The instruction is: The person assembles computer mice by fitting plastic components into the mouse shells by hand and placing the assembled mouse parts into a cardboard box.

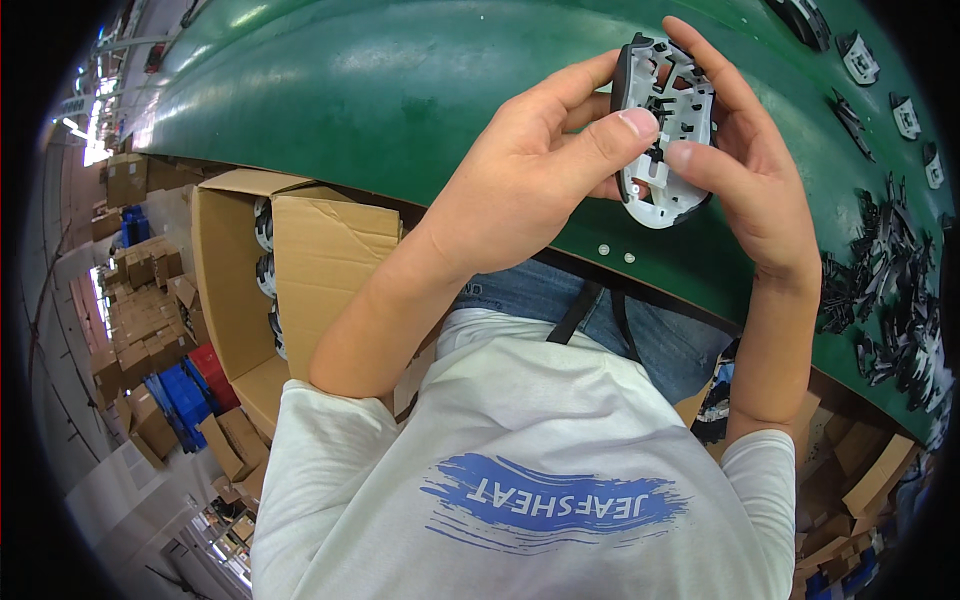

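Observation:
Over the green tabletop [400,90] I hold a mouse shell [690,110] upright, its hollow inside facing me. The inside is white with small black parts along the middle, and the outer sides are black. My left hand [535,155] grips its left side, the thumb pressed on the black parts in the middle. My right hand [760,190] wraps the right side, with its thumb tip on the inner face near the lower end. Below the shell, two small whitish round pieces [603,250] lie near the table edge.
An open cardboard box [335,240] with several shells inside stands against the table's edge at left. At right lies a heap of black plastic parts [885,270]; several white-and-black shell pieces [858,58] are spread along the far right. More cartons [870,480] stand at lower right.

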`<action>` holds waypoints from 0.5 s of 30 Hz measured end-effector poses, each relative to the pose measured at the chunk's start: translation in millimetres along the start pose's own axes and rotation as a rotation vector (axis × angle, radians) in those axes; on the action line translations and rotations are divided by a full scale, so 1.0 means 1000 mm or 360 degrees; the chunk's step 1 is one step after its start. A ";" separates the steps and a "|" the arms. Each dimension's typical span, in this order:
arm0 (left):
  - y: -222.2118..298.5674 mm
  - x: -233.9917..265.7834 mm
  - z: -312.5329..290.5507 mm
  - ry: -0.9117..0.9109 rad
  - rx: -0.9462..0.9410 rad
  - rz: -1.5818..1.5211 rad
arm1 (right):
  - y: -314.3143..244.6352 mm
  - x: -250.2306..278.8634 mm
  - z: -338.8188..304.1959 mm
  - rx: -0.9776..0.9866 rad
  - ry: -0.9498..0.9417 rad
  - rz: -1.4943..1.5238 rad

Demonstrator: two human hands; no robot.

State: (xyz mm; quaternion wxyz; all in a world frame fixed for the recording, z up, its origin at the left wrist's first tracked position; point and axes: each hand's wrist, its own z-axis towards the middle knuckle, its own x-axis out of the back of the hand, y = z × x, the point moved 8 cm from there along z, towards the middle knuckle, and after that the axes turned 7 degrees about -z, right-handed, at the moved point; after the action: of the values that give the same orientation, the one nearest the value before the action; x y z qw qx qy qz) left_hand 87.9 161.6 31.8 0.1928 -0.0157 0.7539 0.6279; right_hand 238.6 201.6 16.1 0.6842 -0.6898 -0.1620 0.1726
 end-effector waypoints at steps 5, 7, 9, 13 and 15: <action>-0.008 -0.001 0.005 0.0080 0.0060 -0.0141 | 0.002 0.015 0.001 0.0045 -0.0070 0.0164; -0.008 0.002 0.004 0.0107 0.0109 -0.0190 | 0.001 0.014 0.002 0.0048 -0.0064 0.0164; -0.008 0.005 0.001 0.0134 0.0158 -0.0239 | 0.002 0.011 0.001 0.0011 -0.0063 0.0149; -0.009 0.009 -0.007 0.0121 0.0227 -0.0377 | -0.001 0.006 0.001 0.0047 -0.0066 0.0168; -0.009 0.009 -0.009 0.0115 0.0244 -0.0406 | -0.002 0.002 0.001 0.0033 -0.0100 0.0192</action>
State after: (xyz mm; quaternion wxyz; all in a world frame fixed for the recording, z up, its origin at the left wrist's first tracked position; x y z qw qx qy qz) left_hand 79.1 152.8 22.1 0.2443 -0.1193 0.7979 0.5379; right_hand 240.3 203.8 18.3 0.6743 -0.6855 -0.1397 0.2365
